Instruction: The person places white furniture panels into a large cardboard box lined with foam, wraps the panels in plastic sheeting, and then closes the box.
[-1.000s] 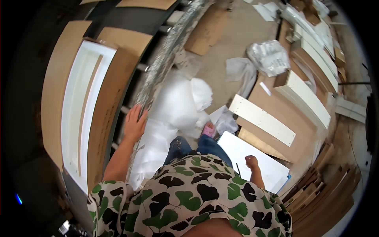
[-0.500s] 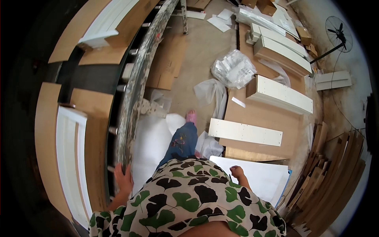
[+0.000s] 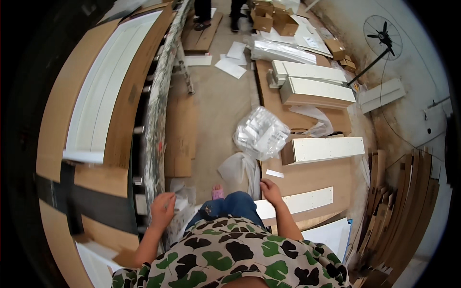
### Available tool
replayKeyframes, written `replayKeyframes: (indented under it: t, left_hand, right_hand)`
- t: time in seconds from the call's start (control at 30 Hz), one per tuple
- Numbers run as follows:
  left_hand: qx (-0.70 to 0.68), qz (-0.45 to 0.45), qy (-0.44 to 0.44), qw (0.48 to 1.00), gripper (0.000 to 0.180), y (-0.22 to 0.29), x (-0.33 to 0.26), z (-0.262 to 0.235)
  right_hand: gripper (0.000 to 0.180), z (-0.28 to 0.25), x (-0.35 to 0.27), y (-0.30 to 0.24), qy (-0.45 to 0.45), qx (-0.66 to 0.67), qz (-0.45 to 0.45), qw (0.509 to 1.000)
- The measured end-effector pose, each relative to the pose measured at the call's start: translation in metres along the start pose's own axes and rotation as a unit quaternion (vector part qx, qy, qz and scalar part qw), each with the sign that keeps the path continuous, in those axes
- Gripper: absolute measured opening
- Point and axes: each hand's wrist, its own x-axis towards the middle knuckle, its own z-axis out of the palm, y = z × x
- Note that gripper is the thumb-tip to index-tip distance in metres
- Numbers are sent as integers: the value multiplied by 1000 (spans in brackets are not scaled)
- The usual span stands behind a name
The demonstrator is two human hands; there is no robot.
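Note:
My left hand (image 3: pixel 163 209) is raised beside the worn metal rail of the roller conveyor (image 3: pixel 157 139), its fingers curled in and nothing visible in them. My right hand (image 3: pixel 272 192) hangs loosely closed over the near end of a white drilled panel (image 3: pixel 307 200); whether something small is inside its fingers is hidden. On the conveyor lies a long white panel unit (image 3: pixel 113 81) in an opened brown carton (image 3: pixel 60 113). Closer to me, a second white piece (image 3: pixel 98 254) rests in another carton (image 3: pixel 108 231).
A clear plastic bundle (image 3: pixel 261 133) and plastic film (image 3: pixel 240 170) lie on the floor ahead. White panels stacked on cardboard (image 3: pixel 319 91) are at the right, with a standing fan (image 3: pixel 382 36) beyond. Cardboard strips (image 3: pixel 408 201) lean at the wall. Another person's legs (image 3: pixel 202 12) show far ahead.
I have moved forward along the conveyor, so things slide toward me. My left hand has left the rail and curled up. My right hand has swung forward. Legs have come into view far ahead.

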Motion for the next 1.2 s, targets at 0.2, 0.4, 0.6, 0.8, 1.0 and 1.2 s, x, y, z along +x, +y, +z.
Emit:
replayKeyframes:
  t: [0.2, 0.4, 0.6, 0.8, 1.0, 1.2]
  left_hand:
    - [-87, 0, -19, 996, 12, 35, 159, 25]
    - [-43, 91, -187, 977, 14, 25, 199, 105]
    - [-228, -172, -437, 853, 32, -91, 211, 165]
    - [152, -78, -486, 857, 35, -109, 310, 184]
    - [259, 83, -607, 747, 35, -138, 419, 254]
    - [243, 321, -606, 686, 36, -37, 509, 350]
  right_hand:
    - [32, 8, 23, -60, -165, 0, 16, 986]
    - [31, -15, 2, 190, -152, -314, 314, 883]
    - [41, -86, 48, 222, 54, -309, 270, 910]
    - [32, -68, 144, 99, 109, -28, 299, 948]
    - [31, -33, 140, 50, 104, 119, 236, 959]
    - [29, 23, 29, 124, 194, 38, 543, 816]
